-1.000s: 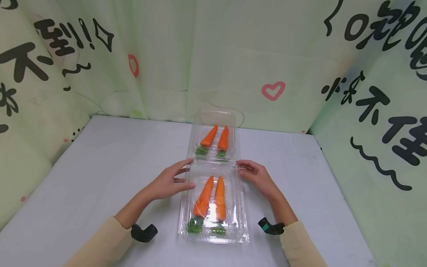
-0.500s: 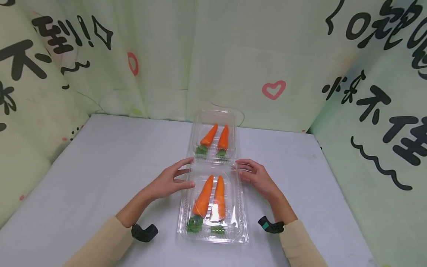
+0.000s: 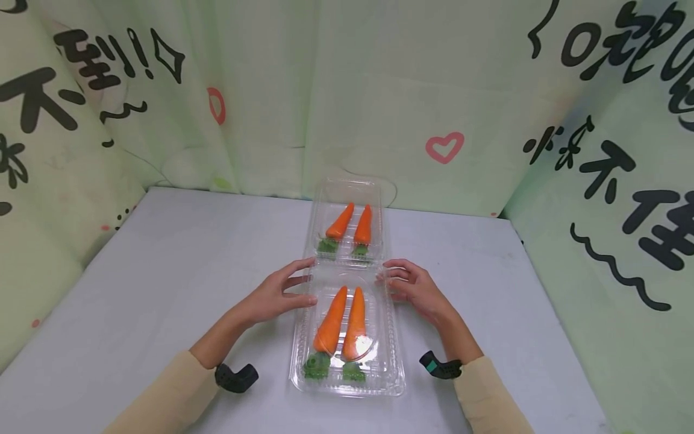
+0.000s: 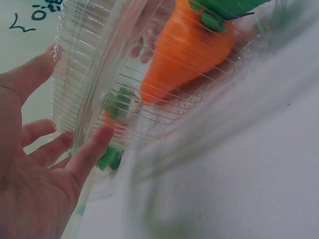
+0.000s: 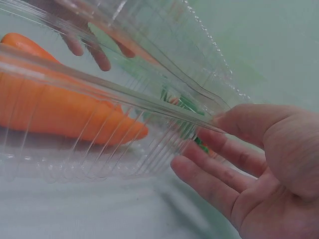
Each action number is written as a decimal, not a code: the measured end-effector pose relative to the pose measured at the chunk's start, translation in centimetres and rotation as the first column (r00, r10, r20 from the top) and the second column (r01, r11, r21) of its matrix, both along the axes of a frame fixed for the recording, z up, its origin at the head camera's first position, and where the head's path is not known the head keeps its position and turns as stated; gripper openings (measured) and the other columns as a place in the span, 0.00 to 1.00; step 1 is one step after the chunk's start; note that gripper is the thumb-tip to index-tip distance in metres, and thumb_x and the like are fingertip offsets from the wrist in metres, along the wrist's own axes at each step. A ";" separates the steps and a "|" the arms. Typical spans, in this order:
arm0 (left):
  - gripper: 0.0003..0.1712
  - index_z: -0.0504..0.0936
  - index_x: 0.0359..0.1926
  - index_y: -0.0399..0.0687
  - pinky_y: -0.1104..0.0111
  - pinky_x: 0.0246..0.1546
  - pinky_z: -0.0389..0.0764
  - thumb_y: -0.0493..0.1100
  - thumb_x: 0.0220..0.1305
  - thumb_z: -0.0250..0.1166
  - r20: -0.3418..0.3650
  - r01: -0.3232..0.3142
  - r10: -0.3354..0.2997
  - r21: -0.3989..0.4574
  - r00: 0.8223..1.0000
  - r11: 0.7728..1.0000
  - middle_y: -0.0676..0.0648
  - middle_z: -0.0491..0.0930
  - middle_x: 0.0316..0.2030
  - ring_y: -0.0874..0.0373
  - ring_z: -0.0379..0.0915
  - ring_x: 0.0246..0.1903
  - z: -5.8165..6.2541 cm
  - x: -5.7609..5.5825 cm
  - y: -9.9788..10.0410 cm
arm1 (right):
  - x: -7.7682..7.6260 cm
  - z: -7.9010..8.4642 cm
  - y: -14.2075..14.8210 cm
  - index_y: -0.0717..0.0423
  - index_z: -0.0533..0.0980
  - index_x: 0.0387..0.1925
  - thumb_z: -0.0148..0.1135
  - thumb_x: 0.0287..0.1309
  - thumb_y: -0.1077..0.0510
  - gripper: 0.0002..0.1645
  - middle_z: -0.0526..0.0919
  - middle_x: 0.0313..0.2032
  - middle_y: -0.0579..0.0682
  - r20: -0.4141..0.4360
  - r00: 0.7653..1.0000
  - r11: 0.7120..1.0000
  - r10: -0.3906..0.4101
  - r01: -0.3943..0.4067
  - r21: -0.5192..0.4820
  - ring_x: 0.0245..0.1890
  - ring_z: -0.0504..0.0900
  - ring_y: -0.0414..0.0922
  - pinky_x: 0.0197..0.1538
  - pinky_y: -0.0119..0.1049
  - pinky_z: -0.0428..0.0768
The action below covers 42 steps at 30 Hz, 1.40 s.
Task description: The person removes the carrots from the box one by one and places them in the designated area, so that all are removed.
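Observation:
A clear plastic clamshell box (image 3: 379, 383) lies in front of me, two orange carrots (image 3: 332, 322) with green tops inside it. My left hand (image 3: 271, 295) is at its left far side, fingers spread and fairly straight, touching the ribbed wall in the left wrist view. At the right far corner is my right hand (image 3: 420, 289). In the right wrist view its thumb touches the rim corner, while its extended fingers lie along the side underneath. The rims of lid and base spread apart away from that corner. Both palms hold nothing.
Directly behind the near box stands a second clear clamshell box (image 3: 349, 190), also with two carrots (image 3: 364, 226). Both rest on a white tabletop (image 3: 217, 241). A pale green curtain (image 3: 379, 90) with writing surrounds the table at the back and sides.
Both hands keep nearly the same place; the right fingers shift very slightly inward. The glare on the near box has moved, and its right carrot and green top show more clearly.

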<state>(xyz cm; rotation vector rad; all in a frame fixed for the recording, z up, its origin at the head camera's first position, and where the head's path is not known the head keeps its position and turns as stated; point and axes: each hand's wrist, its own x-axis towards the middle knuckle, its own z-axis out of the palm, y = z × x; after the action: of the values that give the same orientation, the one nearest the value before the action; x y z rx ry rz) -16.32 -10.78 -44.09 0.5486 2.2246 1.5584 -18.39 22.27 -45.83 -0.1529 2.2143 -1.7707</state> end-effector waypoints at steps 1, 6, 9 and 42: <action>0.46 0.56 0.73 0.52 0.53 0.56 0.77 0.48 0.59 0.69 0.001 0.000 0.000 0.001 1.000 1.000 0.46 0.55 0.74 0.39 0.59 0.69 0.0 0.0 0.0 | 0.0 0.0 0.0 0.55 0.70 0.60 0.60 0.64 0.56 0.24 0.81 0.53 0.59 0.003 1.000 1.000 0.002 -0.002 -0.002 0.46 0.83 0.42 0.47 0.40 0.83; 0.46 0.56 0.73 0.52 0.53 0.56 0.76 0.49 0.59 0.70 0.005 0.000 0.000 0.005 1.000 1.000 0.46 0.55 0.74 0.39 0.59 0.69 0.0 0.0 0.0 | -0.1 0.0 0.1 0.56 0.69 0.61 0.61 0.64 0.55 0.26 0.82 0.51 0.54 0.003 1.000 0.999 0.025 -0.025 -0.021 0.46 0.83 0.41 0.47 0.40 0.84; 0.47 0.55 0.74 0.52 0.52 0.57 0.75 0.49 0.59 0.69 0.009 0.003 -0.003 0.011 1.000 1.000 0.46 0.54 0.74 0.39 0.58 0.70 0.0 0.1 -0.1 | -0.1 -0.1 0.3 0.55 0.69 0.62 0.61 0.64 0.55 0.27 0.82 0.51 0.53 -0.001 0.999 0.999 0.044 -0.044 -0.031 0.46 0.83 0.39 0.47 0.40 0.84; 0.46 0.54 0.74 0.53 0.53 0.59 0.74 0.49 0.60 0.69 0.008 0.031 -0.031 0.058 0.999 0.998 0.47 0.55 0.74 0.42 0.58 0.70 0.0 -0.1 0.1 | -0.4 -0.5 -1.0 0.61 0.77 0.42 0.58 0.66 0.56 0.11 0.86 0.30 0.39 0.044 0.975 0.975 -0.216 0.218 -0.047 0.36 0.85 0.37 0.40 0.33 0.83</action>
<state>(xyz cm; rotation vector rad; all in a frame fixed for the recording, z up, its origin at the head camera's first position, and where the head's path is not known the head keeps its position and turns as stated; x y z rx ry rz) -16.37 -10.70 -44.11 0.5891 2.1597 1.6112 -18.77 21.28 -46.35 0.1163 2.2316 -1.9250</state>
